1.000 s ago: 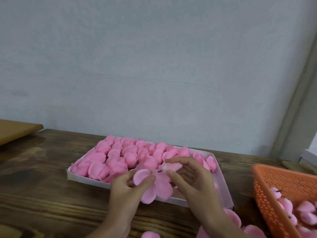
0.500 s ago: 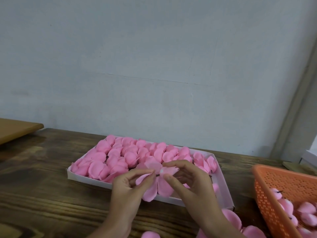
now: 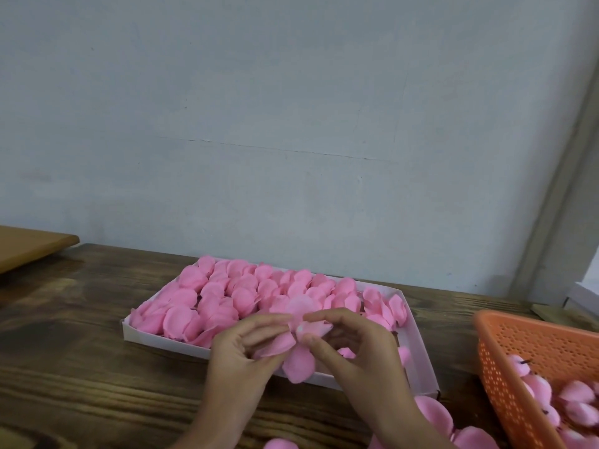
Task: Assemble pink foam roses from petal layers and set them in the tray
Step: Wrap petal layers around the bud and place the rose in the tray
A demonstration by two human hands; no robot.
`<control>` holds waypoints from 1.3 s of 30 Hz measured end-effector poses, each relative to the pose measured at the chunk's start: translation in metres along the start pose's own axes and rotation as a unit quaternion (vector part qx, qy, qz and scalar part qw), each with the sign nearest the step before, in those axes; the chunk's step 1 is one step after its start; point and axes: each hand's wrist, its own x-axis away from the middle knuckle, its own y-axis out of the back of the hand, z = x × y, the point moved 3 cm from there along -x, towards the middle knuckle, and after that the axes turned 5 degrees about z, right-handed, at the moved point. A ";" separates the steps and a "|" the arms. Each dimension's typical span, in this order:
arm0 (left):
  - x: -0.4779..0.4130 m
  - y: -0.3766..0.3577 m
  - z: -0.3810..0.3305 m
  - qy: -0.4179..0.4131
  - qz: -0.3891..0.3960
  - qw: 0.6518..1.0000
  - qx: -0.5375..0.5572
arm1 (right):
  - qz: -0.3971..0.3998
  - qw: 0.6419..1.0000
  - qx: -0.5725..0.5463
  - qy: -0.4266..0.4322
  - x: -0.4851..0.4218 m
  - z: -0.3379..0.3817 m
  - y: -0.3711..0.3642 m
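1. At the counter (image 3: 81, 367), I am watching 2 hands working 1 pink rose (image 3: 298, 358) in the air, just above the near rim of the white tray (image 3: 418, 358).
2. The left hand (image 3: 241, 354) is pinching a side petal; the right hand (image 3: 359, 354) is pinching the pale centre from the other side.
3. I am reading this as the petal-wrapping step. Next, I judge, the petals need closing round the core, then setting at the tray's barer right end.
4. The layer is facing me, its longest petal hanging down; I cannot tell the stem's axis.
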 end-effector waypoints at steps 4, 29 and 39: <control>-0.001 -0.001 0.000 0.006 0.017 1.000 0.007 | -0.012 1.000 -0.006 0.009 0.000 0.002 0.000; 0.000 -0.009 -0.016 -0.001 0.069 0.998 -0.009 | 0.001 0.999 -0.035 0.010 0.000 0.006 0.001; 0.004 -0.014 -0.018 0.000 0.091 0.996 -0.018 | -0.008 0.999 -0.034 0.015 0.002 0.008 0.002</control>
